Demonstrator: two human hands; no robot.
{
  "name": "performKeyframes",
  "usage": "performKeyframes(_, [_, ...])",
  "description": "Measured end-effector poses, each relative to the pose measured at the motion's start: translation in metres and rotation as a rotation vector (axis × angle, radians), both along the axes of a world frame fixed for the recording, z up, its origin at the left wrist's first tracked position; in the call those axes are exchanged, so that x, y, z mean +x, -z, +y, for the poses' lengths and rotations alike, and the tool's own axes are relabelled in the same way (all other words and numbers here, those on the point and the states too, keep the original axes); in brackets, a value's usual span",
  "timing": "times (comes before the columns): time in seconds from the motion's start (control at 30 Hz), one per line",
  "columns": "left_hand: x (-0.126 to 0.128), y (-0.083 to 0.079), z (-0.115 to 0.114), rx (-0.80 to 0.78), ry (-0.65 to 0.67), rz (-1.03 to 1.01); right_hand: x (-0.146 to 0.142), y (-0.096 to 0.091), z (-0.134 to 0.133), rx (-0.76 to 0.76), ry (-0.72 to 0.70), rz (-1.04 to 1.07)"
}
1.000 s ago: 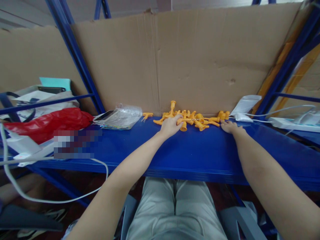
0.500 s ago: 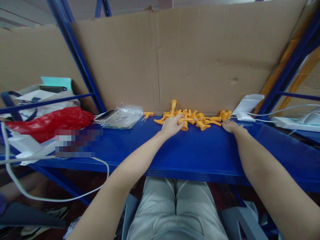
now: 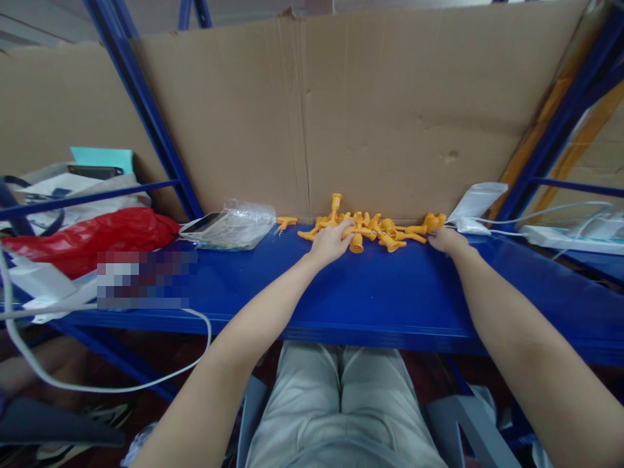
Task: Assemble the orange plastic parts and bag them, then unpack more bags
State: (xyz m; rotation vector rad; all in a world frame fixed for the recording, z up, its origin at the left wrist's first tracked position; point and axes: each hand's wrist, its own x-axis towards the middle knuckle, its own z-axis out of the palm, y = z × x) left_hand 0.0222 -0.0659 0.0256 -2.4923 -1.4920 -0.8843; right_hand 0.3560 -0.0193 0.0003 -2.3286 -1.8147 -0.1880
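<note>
A pile of small orange plastic parts [image 3: 377, 231] lies at the back of the blue shelf [image 3: 380, 292], against a cardboard wall. My left hand [image 3: 330, 242] rests on the left side of the pile. Its fingers curl over one orange part [image 3: 351, 231]. My right hand [image 3: 446, 240] lies on the shelf at the right end of the pile, its fingertips touching the orange parts [image 3: 431, 223] there. The back of that hand hides its fingers. One orange part [image 3: 284, 223] lies apart to the left.
A clear plastic bag [image 3: 236, 224] with a phone [image 3: 201, 224] lies left of the pile, and a red bag [image 3: 92, 237] further left. White pouches [image 3: 475, 201], a power strip [image 3: 570, 237] and cables sit at the right. A white cable [image 3: 121, 387] hangs off the shelf's front.
My right hand has slid left and forward to the right end of the pile, and its spread fingers have drawn together. My left hand has stayed on the pile.
</note>
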Motion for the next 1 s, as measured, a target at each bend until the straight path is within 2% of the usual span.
performKeyframes(0.07, [-0.001,0.000,0.000,-0.007,0.014,0.000,-0.015,-0.014,-0.006,0.052,0.019,0.004])
performKeyframes(0.17, [-0.002,-0.001,0.001,-0.014,0.022,-0.002,-0.046,-0.036,-0.015,0.187,-0.075,0.006])
performKeyframes(0.23, [-0.002,-0.001,0.001,-0.016,0.019,-0.007,-0.069,-0.046,-0.018,0.297,-0.208,0.065])
performKeyframes(0.3, [-0.002,-0.002,0.001,-0.017,0.014,-0.014,-0.089,-0.053,-0.019,0.364,-0.420,0.171])
performKeyframes(0.37, [-0.002,-0.003,0.000,-0.017,0.012,-0.022,-0.107,-0.055,-0.021,0.310,-0.606,0.331])
performKeyframes(0.5, [-0.003,-0.004,-0.001,-0.011,0.035,-0.034,-0.132,-0.050,-0.028,-0.029,-0.875,0.586])
performKeyframes(0.57, [-0.003,-0.004,-0.001,-0.002,0.053,-0.039,-0.137,-0.046,-0.030,-0.092,-0.915,0.639])
performKeyframes(0.7, [-0.004,-0.003,0.000,0.027,0.083,-0.053,-0.138,-0.040,-0.028,-0.027,-0.896,0.636])
performKeyframes(1.0, [-0.006,0.001,0.007,0.103,0.124,-0.058,-0.147,-0.046,-0.039,-0.074,-0.853,0.663])
